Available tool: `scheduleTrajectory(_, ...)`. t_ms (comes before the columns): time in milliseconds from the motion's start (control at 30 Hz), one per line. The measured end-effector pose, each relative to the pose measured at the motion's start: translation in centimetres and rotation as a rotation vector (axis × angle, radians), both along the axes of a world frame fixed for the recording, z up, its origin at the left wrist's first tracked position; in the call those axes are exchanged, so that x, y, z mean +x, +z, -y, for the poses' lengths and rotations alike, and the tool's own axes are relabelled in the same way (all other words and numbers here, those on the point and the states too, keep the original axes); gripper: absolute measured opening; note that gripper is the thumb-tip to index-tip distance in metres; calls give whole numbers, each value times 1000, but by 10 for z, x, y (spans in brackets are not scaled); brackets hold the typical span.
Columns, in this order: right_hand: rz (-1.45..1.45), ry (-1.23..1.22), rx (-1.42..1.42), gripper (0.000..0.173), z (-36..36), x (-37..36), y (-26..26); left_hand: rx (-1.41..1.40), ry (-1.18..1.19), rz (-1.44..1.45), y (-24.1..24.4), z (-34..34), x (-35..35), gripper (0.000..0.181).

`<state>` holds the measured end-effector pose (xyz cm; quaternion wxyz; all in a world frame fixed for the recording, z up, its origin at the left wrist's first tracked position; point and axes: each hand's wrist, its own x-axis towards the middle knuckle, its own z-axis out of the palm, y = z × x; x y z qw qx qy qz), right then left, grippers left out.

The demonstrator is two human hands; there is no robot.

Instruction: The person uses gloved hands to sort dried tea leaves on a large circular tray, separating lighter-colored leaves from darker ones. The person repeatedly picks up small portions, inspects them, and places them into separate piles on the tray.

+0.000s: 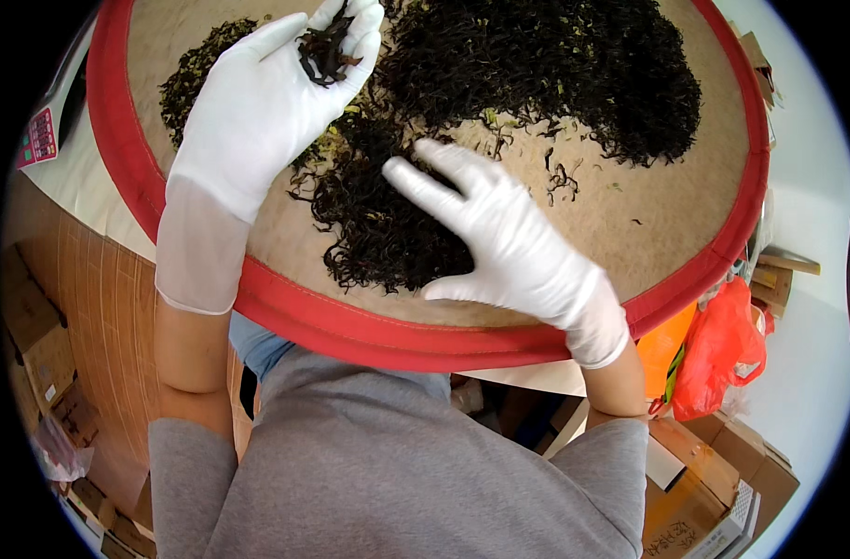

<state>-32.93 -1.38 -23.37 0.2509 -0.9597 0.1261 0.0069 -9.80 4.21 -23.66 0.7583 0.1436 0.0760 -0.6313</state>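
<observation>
Both hands wear thin white gloves. My left hand [278, 105] is turned palm up and cups several dark, twisted dried leaves [327, 52], which look like tea. My right hand [487, 223], slightly blurred, is palm down with its fingers spread at the right side of a smaller dark leaf pile [383, 230]; nothing shows in its grip. Beyond it a large dark leaf heap [536, 63] covers the far part of a round tray [432, 346] with a red cloth rim. A yellow-green heap of leaf bits [205, 70] lies left of my left hand, partly hidden by it.
The tray rests on a pale-covered table [110, 202]. At the left edge is a device with a pink keypad [39, 140]. A red plastic bag [722, 356] hangs at the right, over cardboard boxes [697, 482]. More boxes [47, 349] stand on the wooden floor at left.
</observation>
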Motion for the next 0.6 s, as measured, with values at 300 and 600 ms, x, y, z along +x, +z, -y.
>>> scheduleTrajectory(300, 182, -369, 597, 49, 13, 1, -11, 41, 36, 27, 3, 1, 2, 30)
scheduleTrajectory(600, -17, -721, 916, 68, 28, -11, 9, -166, -112, -38, -20, 0, 19, 36)
